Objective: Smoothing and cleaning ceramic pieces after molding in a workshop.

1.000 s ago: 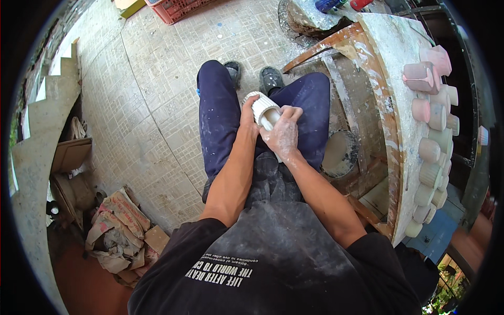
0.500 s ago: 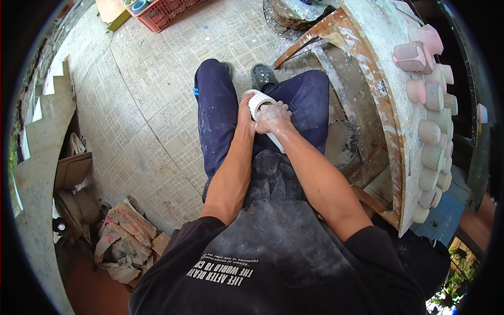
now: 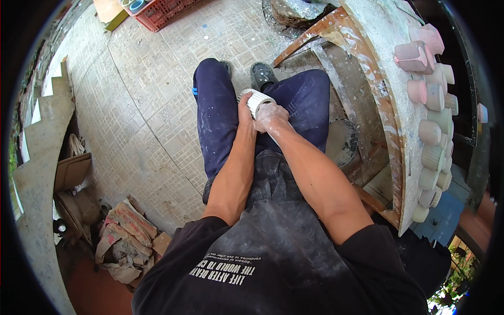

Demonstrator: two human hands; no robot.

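Tiled floor (image 3: pixel 157 89), ribbed vessel (image 3: pixel 255 101) partly hidden

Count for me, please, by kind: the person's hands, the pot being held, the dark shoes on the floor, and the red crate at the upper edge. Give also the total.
Hands: 2 (left hand, right hand)
Ribbed white pot: 1
Dark shoes: 2
Red plastic crate: 1
Total: 6

You have two hands (image 3: pixel 270 116) and one white cup (image 3: pixel 255 100) mid-frame. Upper left, you have one red crate (image 3: pixel 164 14).
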